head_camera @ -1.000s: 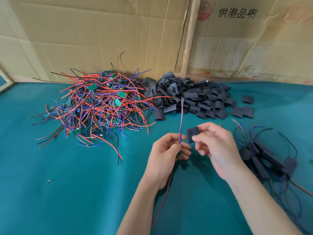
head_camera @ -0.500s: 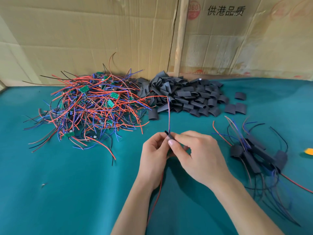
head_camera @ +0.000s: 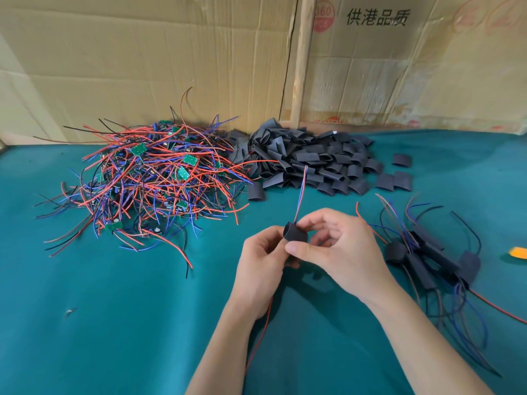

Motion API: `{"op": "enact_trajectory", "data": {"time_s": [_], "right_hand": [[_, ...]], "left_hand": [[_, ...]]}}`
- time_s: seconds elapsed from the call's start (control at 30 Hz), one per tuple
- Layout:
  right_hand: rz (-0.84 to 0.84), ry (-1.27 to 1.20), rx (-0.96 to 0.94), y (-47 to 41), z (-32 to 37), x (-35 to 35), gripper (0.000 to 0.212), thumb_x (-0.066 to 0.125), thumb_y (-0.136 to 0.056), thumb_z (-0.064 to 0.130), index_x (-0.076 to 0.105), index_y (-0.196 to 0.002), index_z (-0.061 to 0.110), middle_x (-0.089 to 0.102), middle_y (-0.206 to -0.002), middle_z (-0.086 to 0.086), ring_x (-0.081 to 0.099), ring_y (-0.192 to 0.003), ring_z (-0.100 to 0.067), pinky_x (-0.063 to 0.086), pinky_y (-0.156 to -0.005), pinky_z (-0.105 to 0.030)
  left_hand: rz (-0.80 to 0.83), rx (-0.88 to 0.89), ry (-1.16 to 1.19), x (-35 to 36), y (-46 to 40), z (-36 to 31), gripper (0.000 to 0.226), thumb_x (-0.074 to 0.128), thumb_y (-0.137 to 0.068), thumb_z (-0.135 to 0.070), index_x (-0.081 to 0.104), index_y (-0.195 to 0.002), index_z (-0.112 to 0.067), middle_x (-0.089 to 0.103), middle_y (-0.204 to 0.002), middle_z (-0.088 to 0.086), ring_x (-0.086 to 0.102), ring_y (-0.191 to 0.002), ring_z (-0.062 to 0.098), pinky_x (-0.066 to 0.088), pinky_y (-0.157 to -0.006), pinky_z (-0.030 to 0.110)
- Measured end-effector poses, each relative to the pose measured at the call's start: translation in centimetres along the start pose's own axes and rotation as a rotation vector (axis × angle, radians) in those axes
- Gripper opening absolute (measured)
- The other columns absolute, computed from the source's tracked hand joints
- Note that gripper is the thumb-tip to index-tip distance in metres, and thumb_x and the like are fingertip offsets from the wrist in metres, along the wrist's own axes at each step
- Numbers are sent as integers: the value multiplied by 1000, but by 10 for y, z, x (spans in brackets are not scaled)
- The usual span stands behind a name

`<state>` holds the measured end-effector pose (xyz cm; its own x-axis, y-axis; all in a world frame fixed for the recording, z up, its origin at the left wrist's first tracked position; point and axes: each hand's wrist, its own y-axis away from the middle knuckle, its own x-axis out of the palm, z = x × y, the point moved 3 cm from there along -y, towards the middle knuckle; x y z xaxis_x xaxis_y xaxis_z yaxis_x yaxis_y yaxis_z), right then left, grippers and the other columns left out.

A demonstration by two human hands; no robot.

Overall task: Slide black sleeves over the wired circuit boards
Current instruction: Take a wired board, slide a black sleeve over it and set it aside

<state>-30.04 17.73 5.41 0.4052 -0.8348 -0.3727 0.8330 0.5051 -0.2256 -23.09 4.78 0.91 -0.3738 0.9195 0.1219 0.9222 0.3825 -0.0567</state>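
The short black tubular sleeve (head_camera: 295,233) sits just below the centre of the frame, between my two hands, with its open mouth facing up-left. It is now threaded over the thin red and blue wires (head_camera: 301,192), which stand up out of it toward the top of the frame; a second ago it was a flat piece held beside those wires. I judge the board itself is about to be covered, though I cannot see it, since my fingers hide it. My right hand (head_camera: 336,252) pinches the sleeve from the right, thumb under it and forefinger over it. My left hand (head_camera: 262,263) curls around the lower end of the bundle, a red lead (head_camera: 261,332) trailing down past the wrist. The tangle of unsleeved wired green boards (head_camera: 148,183) lies at centre left, the heap of loose black sleeves (head_camera: 310,161) above centre, and the finished sleeved pieces (head_camera: 427,258) at right on the teal worktop (head_camera: 114,323).
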Motion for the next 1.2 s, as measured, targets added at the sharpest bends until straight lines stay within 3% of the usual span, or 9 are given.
{"op": "enact_trajectory", "data": {"time_s": [0.17, 0.33, 0.43, 0.6, 0.77, 1.03, 1.2], "right_hand": [[-17, 106, -50, 0, 0, -4, 26, 93, -70, 29, 77, -90, 35, 75, -83, 23, 68, -64, -6, 56, -67, -22], [-97, 98, -58, -4, -2, -17, 28, 80, -72, 40, 78, -99, 39, 70, -77, 26, 65, -66, -4, 50, -68, -18], [-187, -43, -49, -8, -3, -34, 25, 73, -78, 34, 77, -102, 37, 71, -80, 19, 64, -67, -8, 55, -63, -28], [-396, -419, 53, -10, -10, -58, 11, 69, -96, 14, 73, -100, 23, 75, -86, 2, 72, -74, -18, 56, -64, -26], [-505, -508, 44, -10, -9, -62, 3, 73, -91, 22, 74, -93, 24, 76, -83, -2, 73, -73, -21, 56, -61, -25], [-488, -468, 83, -10, -9, -59, 7, 76, -88, 26, 74, -94, 22, 77, -82, -1, 73, -71, -17, 54, -61, -22], [-336, -355, 140, -9, -10, -50, 11, 80, -87, 19, 74, -96, 18, 79, -82, -2, 72, -69, -15, 53, -58, -21]], "left_hand": [[-16, -3, -35, 1, 1, -3, 16, 60, -90, -21, 71, -82, -13, 64, -71, 1, 54, -66, 15, 46, -67, 30], [-46, 2, -25, 3, 2, -4, 22, 55, -101, -7, 71, -86, -7, 68, -74, 4, 58, -65, 15, 49, -62, 23], [-47, 1, -31, 6, 3, -4, 22, 54, -101, -3, 71, -87, -6, 69, -74, 3, 60, -64, 14, 50, -60, 21], [-10, 12, -158, 10, 4, -2, 20, 57, -100, -4, 72, -87, -9, 70, -72, 0, 62, -63, 12, 50, -60, 21], [-11, 28, -279, 12, 6, -3, 20, 59, -98, -7, 72, -84, -12, 70, -70, -2, 63, -61, 10, 49, -59, 19], [-3, 57, -396, 14, 7, -2, 21, 61, -97, -11, 73, -82, -20, 70, -71, 5, 66, -66, 25, 55, -62, 30], [6, 57, -375, 13, 7, -3, 22, 60, -97, -8, 74, -84, -19, 70, -72, 3, 65, -63, 15, 53, -61, 24]]}}
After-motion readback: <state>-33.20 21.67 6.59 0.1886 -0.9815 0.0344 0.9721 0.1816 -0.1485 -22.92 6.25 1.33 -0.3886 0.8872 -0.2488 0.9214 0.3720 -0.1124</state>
